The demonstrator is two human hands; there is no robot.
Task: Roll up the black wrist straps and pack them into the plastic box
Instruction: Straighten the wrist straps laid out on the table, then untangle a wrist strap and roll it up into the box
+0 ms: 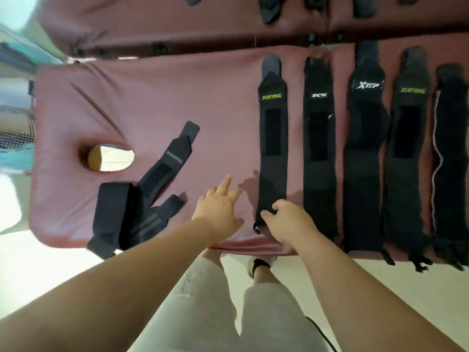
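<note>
Several black wrist straps lie flat side by side on a maroon padded table (157, 97). The leftmost of the row, a strap marked XUEYING (272, 138), has its near end pinched by my right hand (286, 222), fingers curled over the edge. My left hand (219, 210) hovers just left of that strap with fingers spread, holding nothing. To the right lie a strap with a white logo (319, 148), an XTEP strap (365, 153) and another XUEYING strap (406, 153). No plastic box is in view.
A loose pile of black straps (132, 199), one marked BOKEERSI, lies at the left near the table's face hole (111, 158). Another strap (449, 158) sits at the far right edge. A second maroon table (177, 24) with more straps stands behind. My legs and the white floor are below.
</note>
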